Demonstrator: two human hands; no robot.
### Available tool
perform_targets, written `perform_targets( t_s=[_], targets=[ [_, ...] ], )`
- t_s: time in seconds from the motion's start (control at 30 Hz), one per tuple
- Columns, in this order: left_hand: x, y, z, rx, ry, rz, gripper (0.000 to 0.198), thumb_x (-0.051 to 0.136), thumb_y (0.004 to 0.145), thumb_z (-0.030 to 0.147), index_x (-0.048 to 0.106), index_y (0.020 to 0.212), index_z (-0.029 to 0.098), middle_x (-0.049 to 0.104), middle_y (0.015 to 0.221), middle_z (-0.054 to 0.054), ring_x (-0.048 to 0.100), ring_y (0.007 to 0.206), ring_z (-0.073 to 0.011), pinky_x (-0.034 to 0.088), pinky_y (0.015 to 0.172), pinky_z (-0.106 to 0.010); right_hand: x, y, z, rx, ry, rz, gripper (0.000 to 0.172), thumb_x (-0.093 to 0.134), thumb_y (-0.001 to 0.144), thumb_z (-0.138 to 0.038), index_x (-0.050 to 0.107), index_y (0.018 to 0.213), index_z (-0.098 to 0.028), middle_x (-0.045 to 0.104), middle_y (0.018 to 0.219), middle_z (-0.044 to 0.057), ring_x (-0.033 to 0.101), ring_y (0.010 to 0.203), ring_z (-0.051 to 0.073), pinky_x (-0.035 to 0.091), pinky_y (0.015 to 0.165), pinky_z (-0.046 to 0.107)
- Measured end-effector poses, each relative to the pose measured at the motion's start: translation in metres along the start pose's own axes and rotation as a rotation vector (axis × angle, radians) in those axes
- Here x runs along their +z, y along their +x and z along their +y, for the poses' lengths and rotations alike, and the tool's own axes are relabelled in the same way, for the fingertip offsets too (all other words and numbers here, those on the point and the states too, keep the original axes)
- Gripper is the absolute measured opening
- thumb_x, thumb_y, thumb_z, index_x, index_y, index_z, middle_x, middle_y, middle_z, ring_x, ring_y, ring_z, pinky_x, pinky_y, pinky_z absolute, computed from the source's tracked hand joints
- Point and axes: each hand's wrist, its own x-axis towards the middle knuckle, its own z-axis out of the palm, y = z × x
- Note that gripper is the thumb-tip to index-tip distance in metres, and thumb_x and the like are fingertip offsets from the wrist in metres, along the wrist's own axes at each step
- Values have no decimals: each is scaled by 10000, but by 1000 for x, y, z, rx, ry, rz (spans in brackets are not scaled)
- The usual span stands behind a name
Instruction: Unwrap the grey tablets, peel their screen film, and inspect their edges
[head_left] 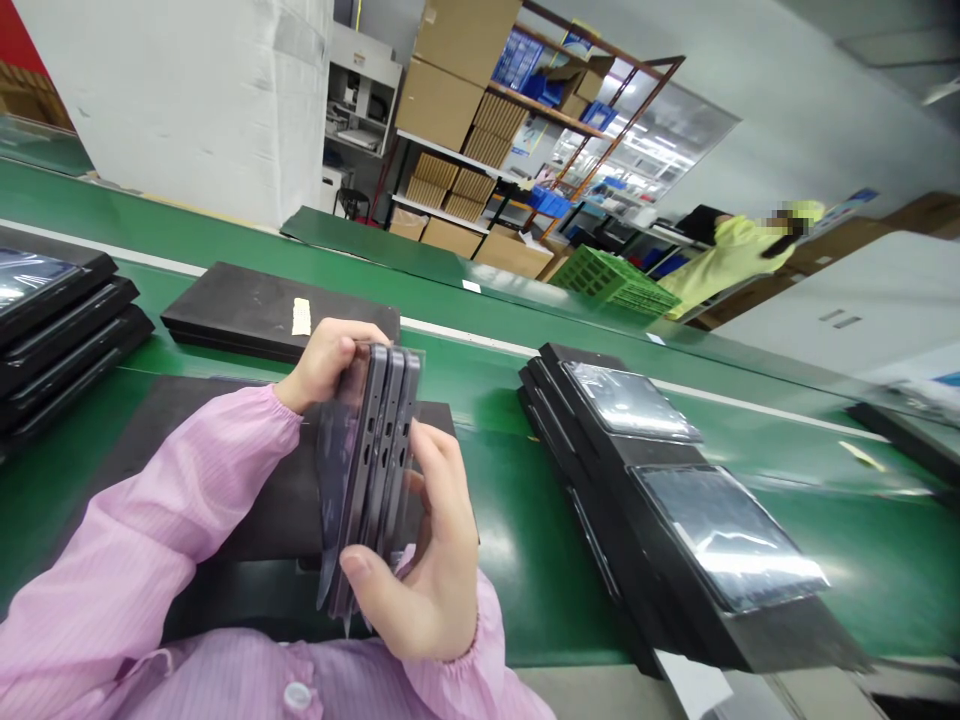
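Observation:
Both my hands hold a small stack of three thin dark device shells, stood on edge, with a loose plastic film hanging off the left one. My left hand grips the far end of the stack, fingers curled over its top. My right hand clasps the near end, thumb across the front and fingers behind. Under the hands lies a black foam tray on the green belt. Both sleeves are pink.
A stack of black trays with film-wrapped parts stands to the right. More black trays are stacked at left, and a flat one lies beyond. A person in yellow works at the back right near shelves of cartons.

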Motion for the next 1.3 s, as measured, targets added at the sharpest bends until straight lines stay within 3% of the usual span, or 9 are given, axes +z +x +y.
perform_targets(
  t_s=[0.13, 0.33, 0.57, 0.83, 1.3],
  targets=[
    [1, 0, 2, 11, -4, -4, 787, 281, 878, 828, 626, 652, 158, 625, 601, -63, 548, 533, -171, 427, 534, -296, -1, 0, -3, 2, -64, 10, 787, 621, 758, -240, 412, 1516, -269, 522, 1246, 112, 594, 1024, 262, 579, 739, 377],
    [1, -1, 1, -9, 14, -4, 801, 263, 874, 837, 619, 654, 153, 625, 601, -68, 549, 531, -170, 434, 543, -295, -4, 1, -3, -38, -115, 1, 786, 575, 777, -225, 380, 1536, -282, 530, 1247, 108, 576, 1033, 265, 564, 730, 376],
    [1, 0, 0, -2, -8, -3, 786, 273, 887, 817, 623, 650, 154, 624, 598, -71, 542, 529, -168, 433, 538, -296, -3, 0, 1, -28, 26, -16, 640, 519, 874, -254, 433, 1508, -277, 526, 1252, 112, 583, 1096, 274, 588, 800, 405],
    [1, 0, 3, 9, -6, -10, 807, 262, 871, 840, 622, 641, 155, 625, 584, -73, 547, 514, -169, 437, 528, -293, 3, 0, -3, 5, -55, 44, 697, 608, 779, -253, 462, 1460, -264, 541, 1209, 110, 606, 1022, 261, 587, 721, 366],
    [4, 3, 6, 69, -6, -14, 821, 281, 878, 831, 638, 637, 132, 638, 572, -75, 560, 492, -154, 439, 508, -257, 4, 0, -3, 3, -4, 45, 585, 618, 785, -246, 498, 1358, -238, 531, 1179, 96, 594, 1007, 244, 568, 770, 395]
  ],
)
